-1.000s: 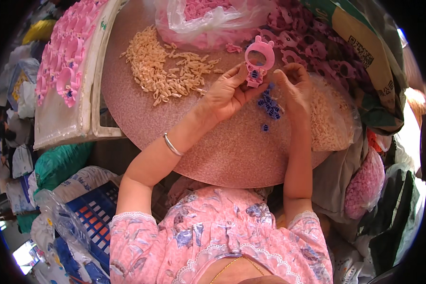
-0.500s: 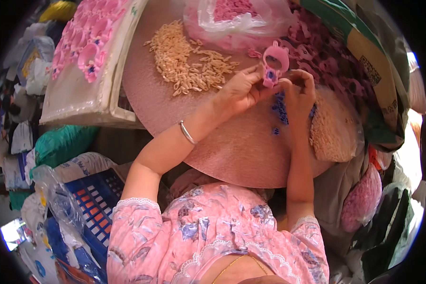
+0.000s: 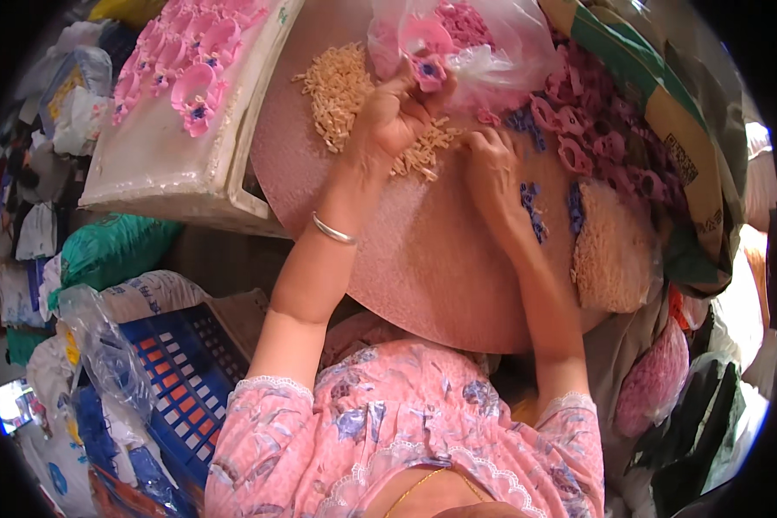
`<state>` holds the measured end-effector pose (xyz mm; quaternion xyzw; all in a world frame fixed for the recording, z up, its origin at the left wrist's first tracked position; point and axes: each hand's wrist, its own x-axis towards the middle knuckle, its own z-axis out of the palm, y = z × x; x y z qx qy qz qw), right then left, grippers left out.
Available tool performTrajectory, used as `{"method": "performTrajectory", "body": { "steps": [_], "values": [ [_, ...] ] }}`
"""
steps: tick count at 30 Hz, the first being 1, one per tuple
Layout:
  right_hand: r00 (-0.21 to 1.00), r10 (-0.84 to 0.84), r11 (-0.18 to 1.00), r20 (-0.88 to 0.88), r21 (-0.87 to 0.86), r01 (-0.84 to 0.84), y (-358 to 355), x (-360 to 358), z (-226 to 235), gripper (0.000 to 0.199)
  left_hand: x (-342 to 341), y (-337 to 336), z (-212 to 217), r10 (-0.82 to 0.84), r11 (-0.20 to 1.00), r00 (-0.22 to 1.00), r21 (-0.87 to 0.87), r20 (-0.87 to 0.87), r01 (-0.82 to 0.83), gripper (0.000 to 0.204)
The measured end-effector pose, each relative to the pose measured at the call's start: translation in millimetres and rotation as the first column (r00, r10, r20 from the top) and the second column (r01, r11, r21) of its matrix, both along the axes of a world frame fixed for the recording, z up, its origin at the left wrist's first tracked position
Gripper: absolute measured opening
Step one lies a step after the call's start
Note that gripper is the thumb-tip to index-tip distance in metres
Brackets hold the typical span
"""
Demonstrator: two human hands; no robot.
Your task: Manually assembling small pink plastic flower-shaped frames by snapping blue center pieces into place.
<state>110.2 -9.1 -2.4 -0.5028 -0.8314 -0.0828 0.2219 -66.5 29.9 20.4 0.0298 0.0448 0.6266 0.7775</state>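
Reaching further up toward twelve o'clock than before, the left hand [image 3: 388, 121] is pinching a pink ring-shaped piece [image 3: 429, 69] with a blue flower centre, fingers curled shut. At its three o'clock, the right hand [image 3: 489, 164] is resting loosely open on the round pink board [image 3: 423, 268], fingertips touching small tan pieces [image 3: 423, 154].

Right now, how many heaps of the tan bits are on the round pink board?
2: one tan heap by the left hand, one tan pile at the board's right edge. More may be hidden.

A clear plastic bag [image 3: 483, 43] of pink pieces sat at upper centre. A green-and-tan printed sack [image 3: 665, 129] lay upper right. A white foam box [image 3: 181, 164] stood upper left.
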Motion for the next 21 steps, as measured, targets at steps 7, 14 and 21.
{"method": "performTrajectory", "body": {
  "steps": [7,14,21],
  "values": [
    [0.298,-0.147,0.939,-0.943,-0.228,-0.258,-20.5,14.8,39.4,0.012,28.5,-20.8,-0.7,-0.233,0.972,0.971,-0.031,-0.055,0.232,0.030],
    [-0.166,-0.230,0.827,-0.959,-0.102,-0.553,-16.2,48.2,51.9,0.018,51.3,-36.9,7.0,-0.353,0.932,0.908,0.002,-0.226,0.362,0.030],
    [0.049,-0.233,0.854,-0.971,-0.228,-0.467,-17.8,45.5,54.5,0.024,57.8,-36.6,-3.7,-0.351,0.932,0.882,-0.030,-0.314,0.360,0.026]
  ]
}}
